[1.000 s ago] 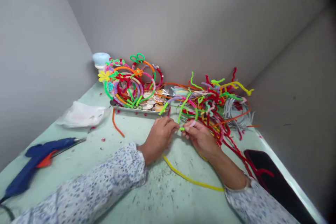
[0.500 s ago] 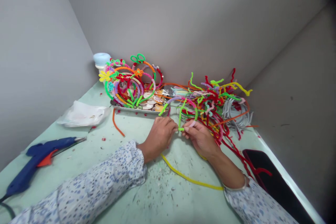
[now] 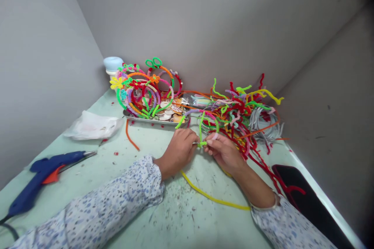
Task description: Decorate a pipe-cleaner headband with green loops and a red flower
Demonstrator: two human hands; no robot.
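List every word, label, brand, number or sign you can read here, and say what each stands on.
No legible text anywhere.
Glue gun: no lettering discernible.
White packet: faint marks, too small and blurred to read.
Clear packet: no print can be made out.
Dark phone: nothing readable.
Blue-lidded container: no label readable.

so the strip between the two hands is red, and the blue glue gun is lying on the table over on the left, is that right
Not quite: the strip between the left hand and the right hand is bright green, not red, as the head view shows. The blue glue gun is lying on the table over on the left.
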